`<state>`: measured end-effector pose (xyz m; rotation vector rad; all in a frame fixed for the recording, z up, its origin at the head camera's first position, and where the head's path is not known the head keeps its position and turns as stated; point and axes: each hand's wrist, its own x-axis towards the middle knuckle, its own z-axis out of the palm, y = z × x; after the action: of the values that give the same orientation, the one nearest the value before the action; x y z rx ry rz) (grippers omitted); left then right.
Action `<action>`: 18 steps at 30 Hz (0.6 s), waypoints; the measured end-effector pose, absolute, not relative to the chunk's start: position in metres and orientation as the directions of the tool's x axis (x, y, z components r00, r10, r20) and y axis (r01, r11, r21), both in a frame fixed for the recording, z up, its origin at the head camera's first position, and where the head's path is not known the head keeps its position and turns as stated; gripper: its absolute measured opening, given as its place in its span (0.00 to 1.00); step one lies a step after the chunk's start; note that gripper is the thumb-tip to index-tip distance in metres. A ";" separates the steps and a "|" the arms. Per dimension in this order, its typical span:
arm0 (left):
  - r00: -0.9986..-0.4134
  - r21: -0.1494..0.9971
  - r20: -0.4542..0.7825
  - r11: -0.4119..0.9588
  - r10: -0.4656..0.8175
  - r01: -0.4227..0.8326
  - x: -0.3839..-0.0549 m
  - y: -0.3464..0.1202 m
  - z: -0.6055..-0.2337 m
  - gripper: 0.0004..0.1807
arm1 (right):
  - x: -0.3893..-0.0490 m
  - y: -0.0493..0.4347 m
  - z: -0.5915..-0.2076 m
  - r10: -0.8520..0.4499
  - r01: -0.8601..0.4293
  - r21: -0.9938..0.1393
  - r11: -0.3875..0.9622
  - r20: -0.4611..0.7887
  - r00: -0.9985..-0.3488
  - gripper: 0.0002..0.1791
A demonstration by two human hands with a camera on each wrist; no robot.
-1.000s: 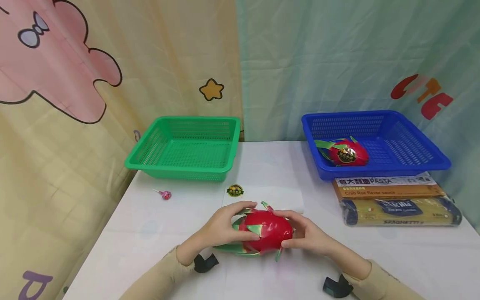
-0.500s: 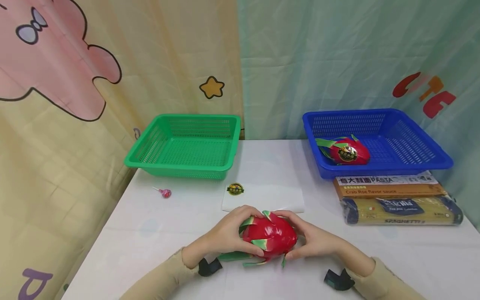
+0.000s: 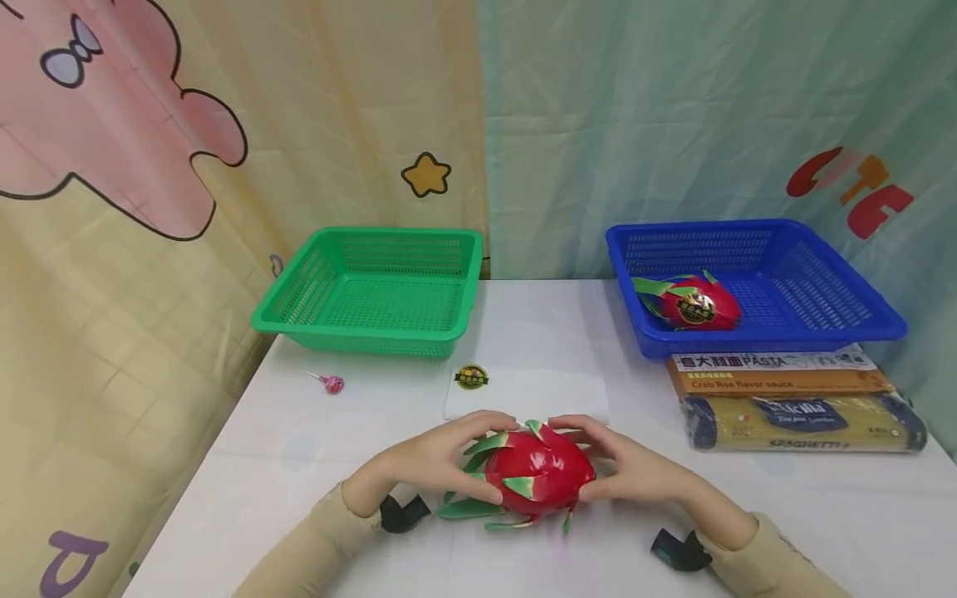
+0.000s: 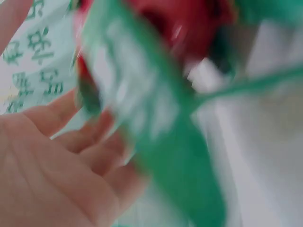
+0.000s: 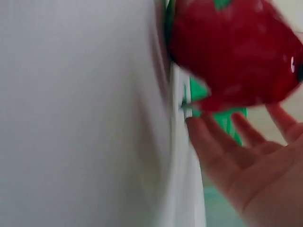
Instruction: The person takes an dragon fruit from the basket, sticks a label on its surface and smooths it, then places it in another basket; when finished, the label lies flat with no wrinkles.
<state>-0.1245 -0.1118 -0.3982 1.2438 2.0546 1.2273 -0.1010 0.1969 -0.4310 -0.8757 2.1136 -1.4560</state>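
Observation:
A glossy red dragon fruit [image 3: 549, 465] with green leafy scales lies on the white table in front of the person. My left hand [image 3: 441, 458] is at its leafy end, thumb and fingers spread loosely around it. On the other side, my right hand [image 3: 635, 469] curves around the rounded end with the thumb low and the fingers high. Close up in the left wrist view, a blurred green leaf [image 4: 142, 94] crosses in front of relaxed fingers. Loosely extended fingers [image 5: 213, 146] lie right beside the fruit's red skin in the right wrist view.
Behind stand a green basket [image 3: 366, 340] and a blue basket [image 3: 755, 336] with another dragon fruit [image 3: 714, 303] inside. A pasta box [image 3: 777, 382] and a spaghetti pack [image 3: 803, 423] lie right. A lollipop [image 3: 333, 384] and a stickered white sheet [image 3: 531, 390] are nearby.
The dragon fruit has come slightly nearer the person and a little right, both hands around it. Most recently the left hand has drawn back left, its thumb loosening from the fruit.

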 end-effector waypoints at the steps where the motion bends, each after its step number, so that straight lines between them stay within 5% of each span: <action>1: -0.506 0.863 0.072 0.200 0.860 0.463 -0.129 -0.116 -0.396 0.36 | -0.104 0.199 -0.429 -0.705 -0.271 -0.936 0.223 0.037 -0.708 0.34; 9: -0.785 0.941 0.107 0.193 0.611 0.279 -0.169 -0.150 -0.388 0.23 | -0.139 0.198 -0.401 -0.555 -0.289 -0.948 0.130 0.172 -0.814 0.19; 18: -0.908 0.953 -0.030 0.287 0.418 0.100 -0.196 -0.159 -0.423 0.26 | -0.191 0.157 -0.398 -0.500 -0.114 -0.985 0.131 0.034 -0.865 0.22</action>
<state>-0.1959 -0.1591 -0.4225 0.4737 2.2853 1.6604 -0.1912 0.1566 -0.3975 -0.5981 2.1091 -1.7920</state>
